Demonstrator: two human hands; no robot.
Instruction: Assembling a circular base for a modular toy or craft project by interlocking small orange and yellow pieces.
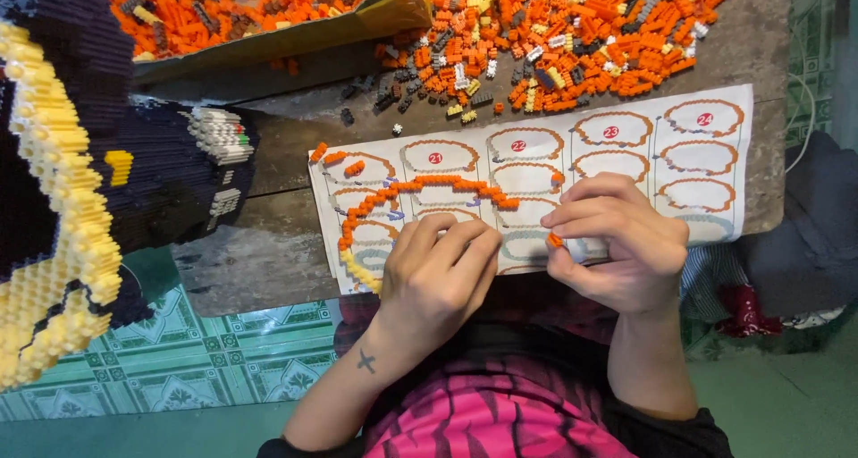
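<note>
My left hand rests curled on the near edge of a printed instruction sheet, its fingertips beside a curved chain of small orange bricks that ends in a few pale yellow ones at the lower left. My right hand pinches a single small orange brick between thumb and fingers, just right of the left hand's fingertips. The sheet shows rows of ring-shaped outlines and lies on a dark wooden table.
A loose heap of orange, grey and yellow bricks covers the far side of the table. A cardboard tray holds more orange bricks at the far left. A large dark blue and yellow brick model stands at the left. Green patterned floor lies below.
</note>
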